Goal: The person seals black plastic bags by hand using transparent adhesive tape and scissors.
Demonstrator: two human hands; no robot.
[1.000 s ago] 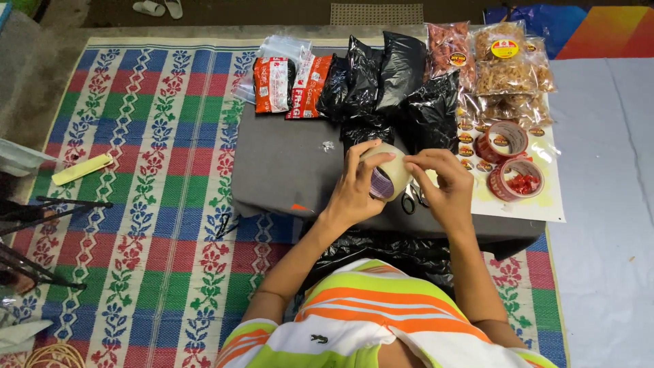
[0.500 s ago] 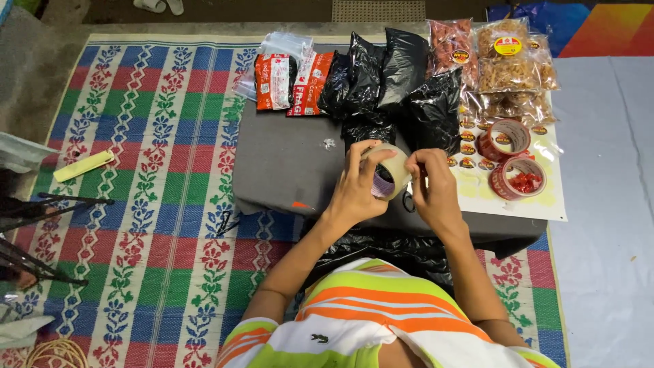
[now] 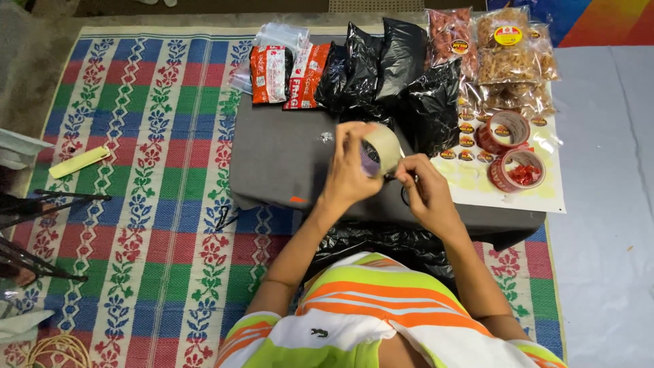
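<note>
My left hand [image 3: 349,174] grips a roll of clear packing tape [image 3: 381,148] and holds it upright above a grey flat cushion [image 3: 279,160]. My right hand [image 3: 422,194] is just right of the roll, with its fingertips pinched at the roll's lower edge where the tape end lies. Small dark scissors are partly hidden under the right hand. A black plastic bag [image 3: 392,245] lies between the cushion and my lap.
Black plastic bags [image 3: 402,75] and red-and-white packets [image 3: 286,71] lie at the cushion's far edge. Clear snack bags [image 3: 504,54], a sticker sheet [image 3: 477,177] and two red tape rolls [image 3: 514,150] sit on the right. A striped mat [image 3: 136,204] covers the floor; a tripod [image 3: 34,225] stands left.
My right hand has slid down from the top of the tape roll to its lower right edge. The left hand keeps hold of the roll.
</note>
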